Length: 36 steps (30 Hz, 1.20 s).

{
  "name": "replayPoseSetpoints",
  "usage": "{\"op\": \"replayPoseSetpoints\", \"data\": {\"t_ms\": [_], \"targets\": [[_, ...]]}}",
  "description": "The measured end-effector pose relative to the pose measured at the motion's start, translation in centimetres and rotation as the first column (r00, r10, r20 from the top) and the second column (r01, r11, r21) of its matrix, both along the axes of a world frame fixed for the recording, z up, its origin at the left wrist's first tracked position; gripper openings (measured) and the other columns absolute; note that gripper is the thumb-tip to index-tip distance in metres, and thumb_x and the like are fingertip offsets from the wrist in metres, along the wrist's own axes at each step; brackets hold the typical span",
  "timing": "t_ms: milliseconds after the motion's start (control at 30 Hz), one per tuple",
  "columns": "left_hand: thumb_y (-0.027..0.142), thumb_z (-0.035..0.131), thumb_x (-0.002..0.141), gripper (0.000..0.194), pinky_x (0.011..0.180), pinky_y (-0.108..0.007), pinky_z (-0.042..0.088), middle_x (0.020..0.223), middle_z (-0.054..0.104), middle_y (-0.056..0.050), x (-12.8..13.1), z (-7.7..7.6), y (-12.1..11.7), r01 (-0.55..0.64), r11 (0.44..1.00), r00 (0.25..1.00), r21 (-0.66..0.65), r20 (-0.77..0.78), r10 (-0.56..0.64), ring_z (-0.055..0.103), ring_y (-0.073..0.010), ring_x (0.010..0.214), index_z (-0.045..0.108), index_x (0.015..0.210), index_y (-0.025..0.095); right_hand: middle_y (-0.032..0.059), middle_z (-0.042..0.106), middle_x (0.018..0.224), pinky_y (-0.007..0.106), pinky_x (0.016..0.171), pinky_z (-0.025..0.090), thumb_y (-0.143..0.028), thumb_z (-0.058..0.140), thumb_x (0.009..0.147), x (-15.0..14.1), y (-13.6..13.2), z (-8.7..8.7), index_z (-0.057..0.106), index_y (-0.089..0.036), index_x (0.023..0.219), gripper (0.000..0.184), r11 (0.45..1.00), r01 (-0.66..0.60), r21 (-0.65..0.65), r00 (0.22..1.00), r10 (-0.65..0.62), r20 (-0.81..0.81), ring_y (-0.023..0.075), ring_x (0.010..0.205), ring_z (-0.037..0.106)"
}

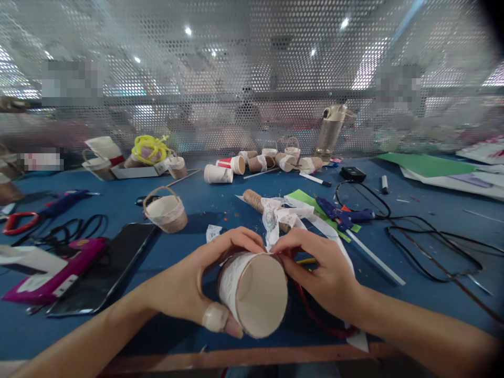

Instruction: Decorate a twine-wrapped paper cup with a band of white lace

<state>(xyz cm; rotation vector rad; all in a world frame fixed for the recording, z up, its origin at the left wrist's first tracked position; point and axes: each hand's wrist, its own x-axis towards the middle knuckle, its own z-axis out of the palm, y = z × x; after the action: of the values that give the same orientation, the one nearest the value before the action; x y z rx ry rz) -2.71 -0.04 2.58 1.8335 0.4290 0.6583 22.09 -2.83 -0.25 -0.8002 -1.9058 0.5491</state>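
Note:
My left hand (pixel 185 278) is wrapped around a paper cup (pixel 262 296), its open mouth or base facing me, held on its side near the table's front edge. A bandage (pixel 215 317) covers the left thumb. White lace trim (pixel 230 283) runs around the cup's side. At the top of the cup's rim, my right hand (pixel 325 268) pinches the lace ribbon (pixel 271 218) between thumb and fingers. That ribbon trails back over a roll of twine (pixel 254 201). Behind my right hand lie a blue glue gun (pixel 340 212) with a white glue stick and green paper (pixel 301 199).
A small finished basket (pixel 169 215) stands left of centre, beside a phone (pixel 114 268) and a magenta tool (pixel 59 273). Red-handled scissors (pixel 20 223) lie far left. More cups (pixel 218 174) and a bottle (pixel 329 134) line the back. Black cables (pixel 429 262) cross the right side.

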Motion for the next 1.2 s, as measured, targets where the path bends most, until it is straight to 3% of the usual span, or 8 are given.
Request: {"op": "replayPoseSetpoints", "data": {"t_ms": [167, 367, 533, 867, 1000, 1200], "targets": [[0.036, 0.096, 0.061, 0.074, 0.107, -0.044, 0.044, 0.126, 0.054, -0.008, 0.05, -0.27, 0.11, 0.0, 0.999, 1.0, 0.045, 0.006, -0.001, 0.056, -0.0299, 0.117, 0.061, 0.126, 0.027, -0.0045, 0.072, 0.085, 0.017, 0.068, 0.054, -0.01, 0.062, 0.092, -0.12, -0.1, -0.06, 0.066, -0.027, 0.098, 0.018, 0.996, 0.001, -0.093, 0.998, -0.007, -0.056, 0.0084, 0.071, 0.067], [0.036, 0.094, 0.065, 0.077, 0.107, -0.046, 0.043, 0.131, 0.052, -0.01, 0.1, -0.48, 0.27, 0.03, 0.986, 0.999, 0.166, 0.005, -0.032, 0.054, -0.0313, 0.121, 0.056, 0.132, 0.027, -0.0064, 0.073, 0.088, 0.011, 0.071, 0.055, -0.012, 0.062, 0.093, -0.29, -0.32, -0.07, 0.066, -0.027, 0.096, 0.017, 0.994, -0.002, -0.105, 0.991, -0.013, -0.136, 0.0051, 0.075, 0.068], [0.03, 0.093, 0.068, 0.074, 0.107, -0.045, 0.044, 0.131, 0.052, -0.009, 0.21, -0.33, 0.0, -0.005, 0.968, 0.999, 0.25, -0.036, 0.015, 0.053, -0.03, 0.121, 0.055, 0.131, 0.029, -0.006, 0.073, 0.092, 0.012, 0.076, 0.055, -0.016, 0.066, 0.093, -0.4, -0.05, -0.45, 0.069, -0.028, 0.096, 0.013, 0.981, -0.046, -0.19, 0.969, -0.002, -0.246, 0.0054, 0.083, 0.069], [0.026, 0.094, 0.068, 0.076, 0.108, -0.04, 0.044, 0.131, 0.056, -0.007, 0.37, -0.22, 0.02, -0.081, 0.92, 0.989, 0.383, -0.084, 0.122, 0.055, -0.0283, 0.122, 0.056, 0.133, 0.03, -0.0062, 0.072, 0.093, 0.008, 0.073, 0.051, -0.027, 0.072, 0.094, -0.54, 0.29, -0.19, 0.073, -0.03, 0.101, 0.007, 0.822, -0.307, -0.48, 0.85, 0.01, -0.527, 0.0024, 0.082, 0.067], [0.028, 0.094, 0.066, 0.078, 0.112, -0.043, 0.041, 0.135, 0.057, -0.007, 0.34, -0.36, 0.14, -0.075, 0.911, 0.983, 0.406, -0.126, 0.136, 0.052, -0.0307, 0.129, 0.056, 0.134, 0.031, -0.0042, 0.071, 0.105, 0.012, 0.082, 0.051, -0.029, 0.067, 0.098, -0.3, 0.34, -0.53, 0.072, -0.032, 0.11, 0.013, 0.764, -0.421, -0.49, 0.795, 0.051, -0.605, 0.0053, 0.094, 0.067], [0.029, 0.092, 0.07, 0.072, 0.108, -0.043, 0.046, 0.129, 0.058, -0.007, 0.71, -0.31, 0.05, -0.04, 0.912, 0.987, 0.408, -0.128, 0.1, 0.056, -0.0287, 0.121, 0.057, 0.133, 0.03, 0.0015, 0.068, 0.123, 0.022, 0.097, 0.051, -0.026, 0.067, 0.097, -0.3, 0.55, -0.49, 0.068, -0.028, 0.119, 0.023, 0.737, -0.496, -0.46, 0.748, 0.093, -0.657, 0.0142, 0.116, 0.064]]}}
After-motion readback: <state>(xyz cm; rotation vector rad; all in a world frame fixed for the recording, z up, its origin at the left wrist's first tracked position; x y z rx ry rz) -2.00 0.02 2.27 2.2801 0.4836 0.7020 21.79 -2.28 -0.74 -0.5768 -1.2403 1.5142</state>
